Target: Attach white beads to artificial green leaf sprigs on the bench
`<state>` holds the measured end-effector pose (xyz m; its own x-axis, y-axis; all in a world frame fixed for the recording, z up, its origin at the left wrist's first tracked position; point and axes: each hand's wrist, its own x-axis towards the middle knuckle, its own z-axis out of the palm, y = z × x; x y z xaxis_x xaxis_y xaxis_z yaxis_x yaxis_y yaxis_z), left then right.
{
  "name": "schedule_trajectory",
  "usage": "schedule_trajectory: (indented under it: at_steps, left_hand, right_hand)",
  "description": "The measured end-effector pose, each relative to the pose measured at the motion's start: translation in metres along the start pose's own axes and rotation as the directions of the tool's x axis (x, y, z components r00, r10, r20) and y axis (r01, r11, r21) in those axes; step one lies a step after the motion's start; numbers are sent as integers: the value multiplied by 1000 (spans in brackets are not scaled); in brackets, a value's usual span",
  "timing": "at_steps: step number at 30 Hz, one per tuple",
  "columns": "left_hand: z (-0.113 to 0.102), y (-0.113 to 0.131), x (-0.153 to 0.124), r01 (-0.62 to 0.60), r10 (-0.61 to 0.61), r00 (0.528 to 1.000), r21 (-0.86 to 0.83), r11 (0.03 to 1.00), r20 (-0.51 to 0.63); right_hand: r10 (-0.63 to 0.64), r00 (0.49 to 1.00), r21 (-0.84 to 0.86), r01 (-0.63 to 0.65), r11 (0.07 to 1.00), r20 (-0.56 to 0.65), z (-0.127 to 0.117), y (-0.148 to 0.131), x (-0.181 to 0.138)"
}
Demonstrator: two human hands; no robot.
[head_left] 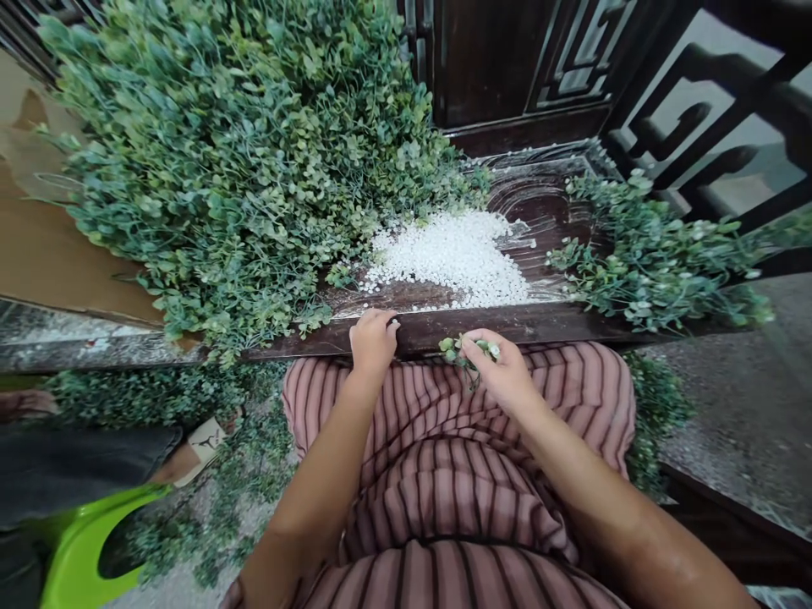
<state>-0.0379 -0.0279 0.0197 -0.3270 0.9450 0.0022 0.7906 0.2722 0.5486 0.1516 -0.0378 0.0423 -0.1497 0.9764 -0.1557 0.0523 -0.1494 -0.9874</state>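
Observation:
My right hand (501,365) pinches a small artificial green sprig (450,349) just above my lap; a white bead shows near its fingers. At the front edge of the dark wooden bench (431,331), my left hand (373,345) is closed, with a small white bead (394,323) at its fingertips. Beyond both hands lies a spread pile of white beads (453,254) on the bench. To its left rises a large heap of plain green sprigs (266,152). On the right is a smaller bunch of sprigs (660,249), some bearing white dots.
A brown cardboard sheet (69,245) leans at the left of the bench. Dark carved panels (526,59) stand behind it. On the floor lie more green sprigs (216,507), beside a bright green plastic stool (76,550) and another person's leg (89,465).

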Motion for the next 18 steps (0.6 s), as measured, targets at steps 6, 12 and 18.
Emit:
schedule_trajectory:
  at_steps: [6, 12, 18]
  left_hand:
    - [10, -11, 6, -19, 12, 999, -132, 991, -51]
    - [3, 24, -25, 224, -131, 974, -699, 679, 185]
    - [-5, 49, -53, 244, -89, 966, -750, 615, 241]
  right_hand:
    - [97, 994, 44, -95, 994, -43, -4, 5, -2]
    - [-30, 999, -42, 30, 999, -9, 7, 1, -2]
    - [-79, 996, -90, 82, 993, 33, 14, -3, -4]
